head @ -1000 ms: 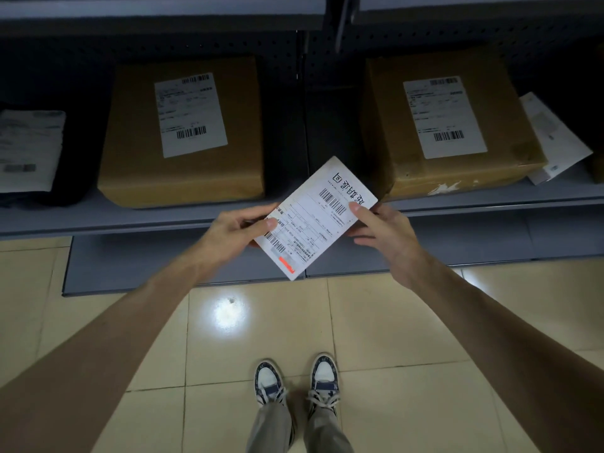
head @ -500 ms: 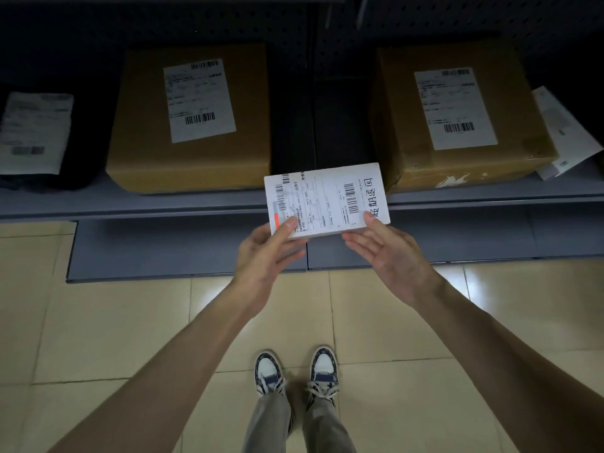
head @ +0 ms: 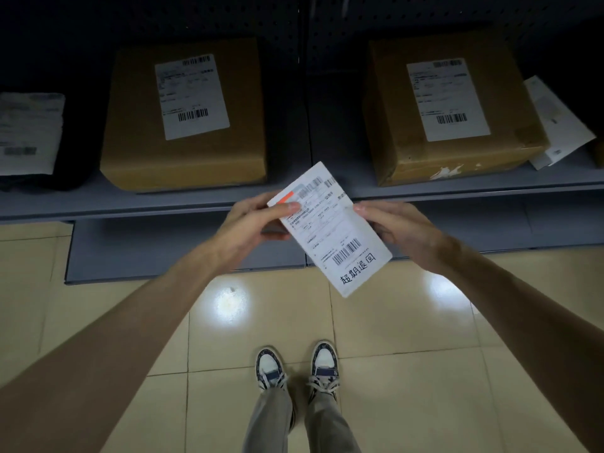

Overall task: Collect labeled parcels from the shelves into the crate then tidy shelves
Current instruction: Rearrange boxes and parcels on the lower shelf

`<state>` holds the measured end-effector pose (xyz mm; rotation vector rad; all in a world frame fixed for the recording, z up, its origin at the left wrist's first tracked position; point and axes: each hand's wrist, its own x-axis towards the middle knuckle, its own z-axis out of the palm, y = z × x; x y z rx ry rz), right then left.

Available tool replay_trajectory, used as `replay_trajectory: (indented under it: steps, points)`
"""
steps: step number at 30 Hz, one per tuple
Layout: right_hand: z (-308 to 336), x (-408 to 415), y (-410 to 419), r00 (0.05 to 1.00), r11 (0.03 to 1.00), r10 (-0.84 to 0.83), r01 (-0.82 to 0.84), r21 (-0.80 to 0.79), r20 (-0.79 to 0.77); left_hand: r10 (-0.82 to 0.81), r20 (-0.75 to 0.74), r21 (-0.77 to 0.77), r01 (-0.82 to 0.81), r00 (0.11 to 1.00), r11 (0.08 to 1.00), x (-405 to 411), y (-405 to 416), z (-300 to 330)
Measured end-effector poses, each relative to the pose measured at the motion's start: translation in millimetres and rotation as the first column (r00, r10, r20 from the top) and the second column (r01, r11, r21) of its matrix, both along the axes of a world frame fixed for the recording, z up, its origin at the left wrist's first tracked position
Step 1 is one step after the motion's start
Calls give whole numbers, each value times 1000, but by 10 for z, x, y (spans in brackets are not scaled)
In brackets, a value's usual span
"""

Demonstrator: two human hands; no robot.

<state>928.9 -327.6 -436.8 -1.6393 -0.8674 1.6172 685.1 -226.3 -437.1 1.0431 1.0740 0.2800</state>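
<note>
A small flat white parcel (head: 330, 230) with a barcode label, an orange tab and handwritten characters is held in front of the low shelf. My left hand (head: 251, 223) grips its upper left edge, thumb on the orange tab. My right hand (head: 398, 228) holds its right edge with the fingertips. The parcel is tilted, its handwritten end pointing down towards the floor. Two brown cardboard boxes sit on the shelf, one on the left (head: 186, 116) and one on the right (head: 451, 109), each with a white shipping label.
A grey shelf (head: 98, 199) runs across at knee height, with a dark pegboard back. A black bag with a white label (head: 29, 135) lies far left. A white flat parcel (head: 559, 125) leans beside the right box. Beige floor tiles (head: 408, 371) and my shoes lie below.
The white parcel has been rotated between my hands, from lying level to tilted with the orange tab up and the handwritten end down. Both hands shifted their hold on its edges.
</note>
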Motion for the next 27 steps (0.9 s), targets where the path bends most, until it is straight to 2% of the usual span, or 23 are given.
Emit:
replay_trajectory:
  steps: [3, 9, 14, 19, 27]
  points:
    - [12, -42, 26, 999, 1000, -15, 15, -12, -29, 24, 9, 47, -24, 1000, 999, 130, 110, 35]
    - [-90, -168, 8, 957, 961, -266, 272, 42, -114, 259, 30, 57, -261, 965, 964, 287, 10, -60]
    - [-194, -379, 58, 893, 903, -422, 429, 14, -153, 255, 66, 112, -262, 965, 959, 371, -373, -143]
    - [-251, -428, 52, 900, 904, -422, 426, 19, -107, 297, 81, 138, -306, 951, 942, 409, -444, -210]
    - [-44, -492, -67, 916, 913, -397, 401, 70, -65, 220, 75, 233, -232, 973, 944, 301, -526, -17]
